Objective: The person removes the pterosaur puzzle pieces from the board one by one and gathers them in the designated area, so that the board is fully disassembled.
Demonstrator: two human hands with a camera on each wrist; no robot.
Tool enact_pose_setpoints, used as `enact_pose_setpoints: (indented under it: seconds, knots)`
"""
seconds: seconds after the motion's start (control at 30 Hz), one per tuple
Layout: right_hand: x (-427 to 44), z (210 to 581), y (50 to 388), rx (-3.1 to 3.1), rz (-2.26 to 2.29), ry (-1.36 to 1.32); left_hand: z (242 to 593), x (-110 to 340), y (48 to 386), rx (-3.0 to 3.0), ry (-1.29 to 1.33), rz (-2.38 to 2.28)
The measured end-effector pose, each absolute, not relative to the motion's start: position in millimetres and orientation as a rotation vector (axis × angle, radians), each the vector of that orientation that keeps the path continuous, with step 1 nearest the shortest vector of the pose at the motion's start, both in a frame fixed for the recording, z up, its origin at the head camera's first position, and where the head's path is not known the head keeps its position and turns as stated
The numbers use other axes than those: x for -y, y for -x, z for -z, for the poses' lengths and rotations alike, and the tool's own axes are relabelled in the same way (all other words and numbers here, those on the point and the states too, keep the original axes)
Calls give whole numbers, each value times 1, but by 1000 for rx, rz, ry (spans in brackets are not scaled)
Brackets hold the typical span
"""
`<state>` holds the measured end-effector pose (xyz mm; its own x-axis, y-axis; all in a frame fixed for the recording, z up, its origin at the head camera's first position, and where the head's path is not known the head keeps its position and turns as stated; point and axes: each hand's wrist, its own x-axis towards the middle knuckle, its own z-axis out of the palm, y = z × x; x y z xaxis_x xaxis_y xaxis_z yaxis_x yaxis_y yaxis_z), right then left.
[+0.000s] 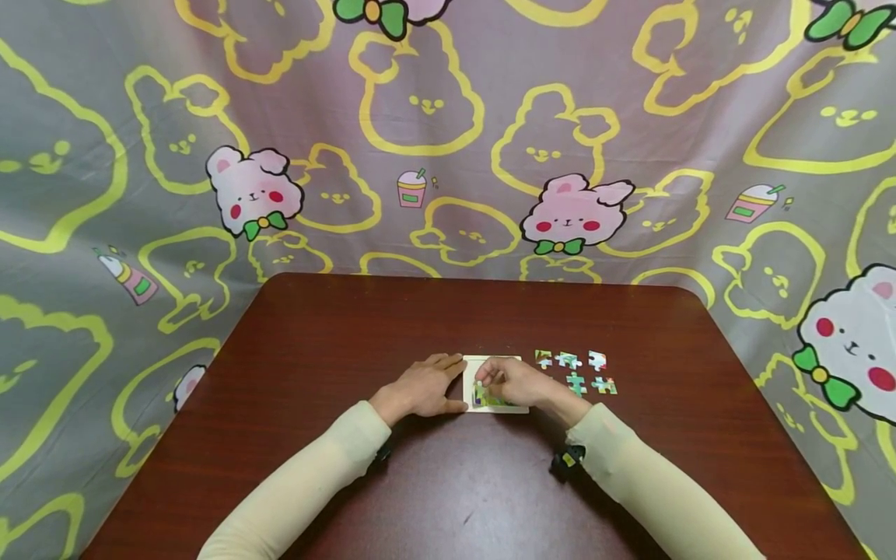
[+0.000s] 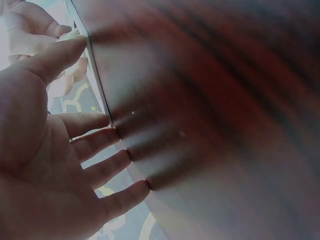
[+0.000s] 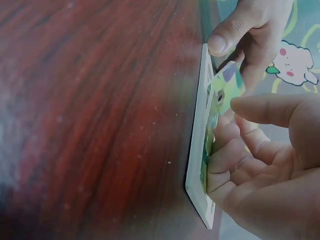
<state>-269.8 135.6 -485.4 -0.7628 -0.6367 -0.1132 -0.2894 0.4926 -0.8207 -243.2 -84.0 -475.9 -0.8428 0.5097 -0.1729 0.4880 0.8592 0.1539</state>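
Note:
A white-bordered puzzle tray (image 1: 469,384) lies on the table, with green picture pieces (image 1: 502,399) in its lower part. At its left side rests my left hand (image 1: 423,386), with the thumb and fingers spread and straight and the tips at the tray's edge. My right hand (image 1: 516,379) is over the tray. In the right wrist view, it pinches a green and purple puzzle piece (image 3: 230,86), tilted up at the tray's far end, with the thumb on its face; the fingertips behind it are partly hidden. Its other fingers curl over the tray.
Several loose jigsaw pieces (image 1: 576,383) lie to the right of the tray, beside my right wrist. The dark red-brown table (image 1: 336,334) reaches back to a patterned cloth (image 1: 462,202), which hangs behind it and at both sides.

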Motion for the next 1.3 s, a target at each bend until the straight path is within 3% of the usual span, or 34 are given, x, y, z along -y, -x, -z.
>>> enact_pose_setpoints:
  seconds: [1.3]
  knots:
    - [-133,481,266,-2330,1297,692,472,83,243,-2806,-751,-158]
